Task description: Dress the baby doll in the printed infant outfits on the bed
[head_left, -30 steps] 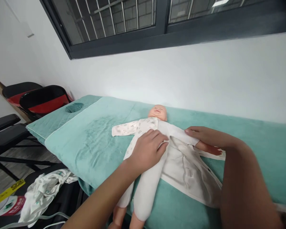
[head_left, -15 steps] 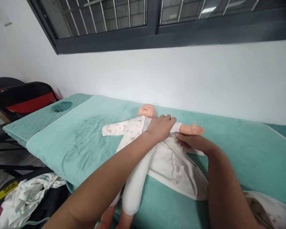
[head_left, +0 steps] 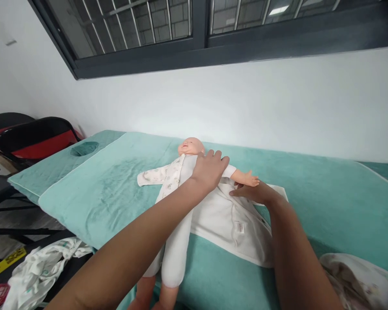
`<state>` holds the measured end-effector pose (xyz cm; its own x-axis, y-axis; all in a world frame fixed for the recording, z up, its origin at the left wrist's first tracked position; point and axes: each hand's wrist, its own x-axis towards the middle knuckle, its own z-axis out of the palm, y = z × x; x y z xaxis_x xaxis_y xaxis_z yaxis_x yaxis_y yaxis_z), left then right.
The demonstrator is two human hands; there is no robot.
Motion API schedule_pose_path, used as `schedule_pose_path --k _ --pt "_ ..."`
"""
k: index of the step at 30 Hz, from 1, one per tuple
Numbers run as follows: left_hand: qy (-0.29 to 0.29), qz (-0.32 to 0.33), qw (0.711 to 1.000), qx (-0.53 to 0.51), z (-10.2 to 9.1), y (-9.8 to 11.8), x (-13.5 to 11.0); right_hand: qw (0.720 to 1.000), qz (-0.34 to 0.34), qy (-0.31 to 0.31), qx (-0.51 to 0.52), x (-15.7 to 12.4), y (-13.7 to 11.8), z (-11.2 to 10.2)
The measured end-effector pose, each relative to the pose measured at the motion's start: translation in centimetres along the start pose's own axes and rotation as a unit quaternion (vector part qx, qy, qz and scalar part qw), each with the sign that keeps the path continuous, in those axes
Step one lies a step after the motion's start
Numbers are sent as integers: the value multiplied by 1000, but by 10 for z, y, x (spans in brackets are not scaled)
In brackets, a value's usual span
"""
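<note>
Head view: left hand (head_left: pixel 211 170) over the shoulder of the doll (head_left: pixel 187 168), right hand (head_left: pixel 250 191) at the garment (head_left: pixel 228 228) beneath the doll's forearm (head_left: pixel 241 175).
One second ago the left hand lay on the doll's chest and the right on its white sleeve; now the left has shifted to the shoulder, the right has dropped below the forearm, and the doll's head is turned more toward picture left. The doll lies on its back on the green bed (head_left: pixel 310 193), the garment's pale inside spread beside it. The left fingers are bent, the right thumb slightly apart from its fingers; with most fingertips hidden, I cannot tell whether either hand grips anything.
</note>
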<state>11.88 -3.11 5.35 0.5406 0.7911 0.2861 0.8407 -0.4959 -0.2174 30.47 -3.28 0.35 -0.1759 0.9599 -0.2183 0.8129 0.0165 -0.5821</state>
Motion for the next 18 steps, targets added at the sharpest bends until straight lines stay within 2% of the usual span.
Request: schedule_pose_path --k 2,5,7,9,11,14,16,18 --pt "3 0 1000 10 0 0 -1 1000 -6 -3 12 2 0 1" --pt "4 1 1000 21 2 -2 -2 995 -57 43 68 5 6 -2" --pt "3 2 1000 30 1 -4 -2 985 -75 73 135 6 11 -7" --pt "1 4 999 41 0 -6 -2 971 -56 68 222 4 16 -12" --pt "0 8 998 54 0 -9 -3 943 -29 46 328 -1 16 -16" --pt "-6 20 997 73 2 -11 -5 881 -21 38 470 -11 9 -19" --pt "-14 30 996 81 5 -8 -6 846 -29 51 530 -16 2 -21" --pt "-23 27 996 82 9 -2 -5 824 -47 56 562 -19 -6 -22"
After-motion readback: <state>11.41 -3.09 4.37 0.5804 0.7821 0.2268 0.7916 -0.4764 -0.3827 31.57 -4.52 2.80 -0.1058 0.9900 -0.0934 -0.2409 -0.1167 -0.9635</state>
